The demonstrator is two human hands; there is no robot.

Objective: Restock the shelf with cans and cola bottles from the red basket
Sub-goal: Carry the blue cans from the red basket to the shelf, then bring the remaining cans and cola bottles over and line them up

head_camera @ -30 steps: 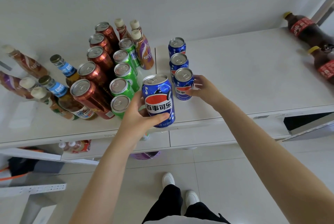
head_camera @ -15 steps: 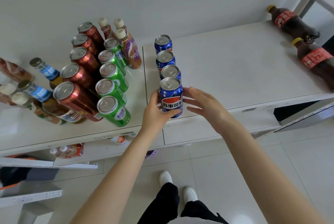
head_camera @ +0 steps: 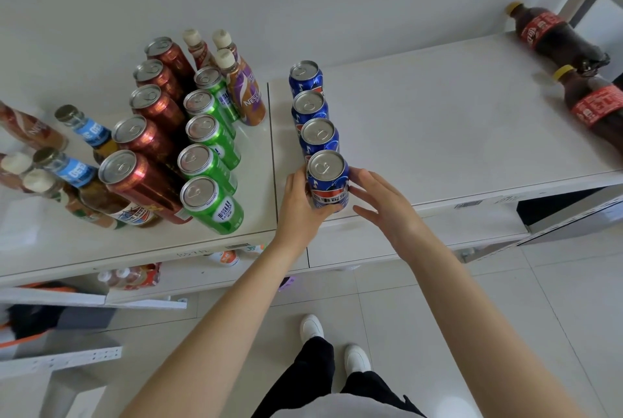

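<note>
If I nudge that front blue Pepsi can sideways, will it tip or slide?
The front Pepsi can would probably slide: it stands upright on a smooth white shelf. Its unopened tab suggests it is full and steady. The left hand grips it; the right hand looks open beside it.

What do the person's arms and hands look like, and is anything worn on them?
Both forearms are bare, with no sleeves in view. The left hand and right hand wear no gloves, and no rings, watch or bracelet can be seen. Fingers are slim, with short nails.
</note>
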